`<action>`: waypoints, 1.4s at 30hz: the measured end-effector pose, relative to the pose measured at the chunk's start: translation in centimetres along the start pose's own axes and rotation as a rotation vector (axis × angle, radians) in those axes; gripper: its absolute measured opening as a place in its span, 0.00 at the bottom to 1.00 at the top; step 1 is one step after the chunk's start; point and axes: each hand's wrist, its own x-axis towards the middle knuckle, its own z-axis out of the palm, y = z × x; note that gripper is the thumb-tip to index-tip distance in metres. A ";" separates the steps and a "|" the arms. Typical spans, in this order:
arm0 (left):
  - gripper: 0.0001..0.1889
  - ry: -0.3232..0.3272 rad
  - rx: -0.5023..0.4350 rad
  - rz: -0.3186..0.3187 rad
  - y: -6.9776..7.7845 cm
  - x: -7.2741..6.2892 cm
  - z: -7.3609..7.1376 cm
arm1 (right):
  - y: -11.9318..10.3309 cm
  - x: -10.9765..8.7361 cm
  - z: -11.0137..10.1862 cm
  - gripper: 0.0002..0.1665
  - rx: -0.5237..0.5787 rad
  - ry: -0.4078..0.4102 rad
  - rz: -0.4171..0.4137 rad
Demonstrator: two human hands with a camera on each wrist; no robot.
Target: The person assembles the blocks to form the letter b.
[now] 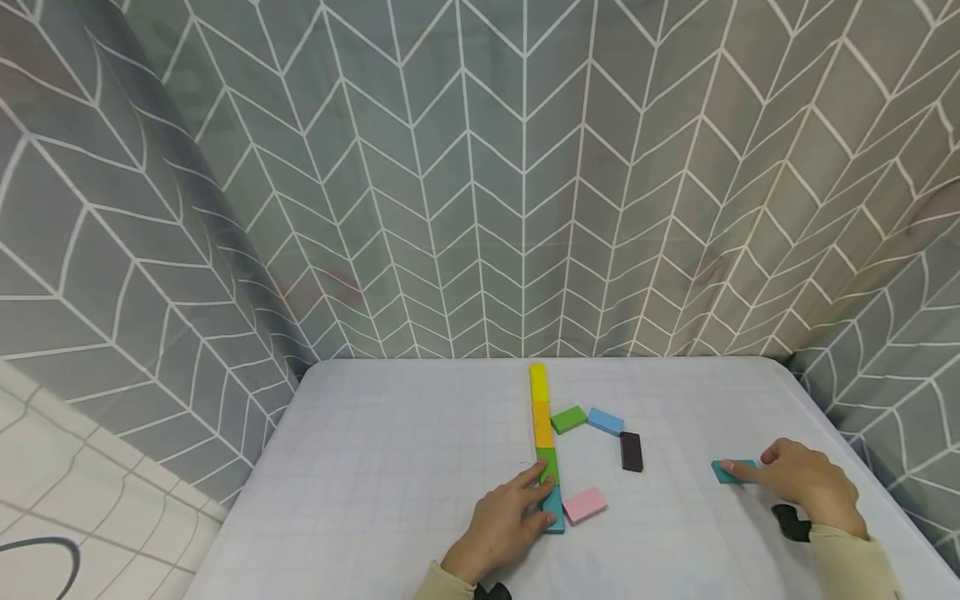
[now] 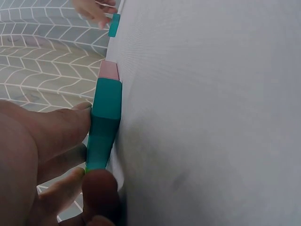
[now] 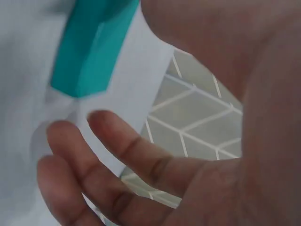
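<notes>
My left hand (image 1: 504, 527) rests with spread fingers on a straight row of flat blocks. Its fingertips touch the green block (image 1: 547, 463) and the teal block (image 1: 553, 510) at the row's near end; in the left wrist view that teal block (image 2: 107, 101) lies beside the fingers. Farther up the row are an orange-yellow block (image 1: 542, 425) and a yellow block (image 1: 538, 382). Off to the right, my right hand (image 1: 813, 482) lays its thumb over another teal block (image 1: 722, 475). In the right wrist view, the other fingers (image 3: 120, 141) bend loosely, apart from this teal block (image 3: 84, 61).
Right of the row, a second green block (image 1: 569, 419), a blue block (image 1: 605, 421) and a black block (image 1: 632, 452) form a curve. A pink block (image 1: 585, 505) lies beside the near teal block. Patterned curtain (image 1: 495, 208) hangs behind the white table (image 1: 360, 467).
</notes>
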 end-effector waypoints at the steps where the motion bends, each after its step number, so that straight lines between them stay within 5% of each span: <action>1: 0.27 0.002 -0.004 0.004 0.0 0.0 0.0 | 0.1 0.1 0.1 0.61 0.002 -0.005 -0.011; 18: 0.27 -0.029 -0.004 -0.040 0.2 0.0 0.1 | -2.8 -0.7 2.9 0.41 0.050 0.068 -0.185; 26: 0.27 -0.019 -0.001 -0.034 0.2 -0.2 -0.2 | -4.9 -2.1 4.2 0.44 0.039 0.087 -0.200; 42: 0.27 0.012 0.005 -0.010 0.1 0.0 0.0 | -9.6 -4.0 6.6 0.36 0.046 0.179 -0.327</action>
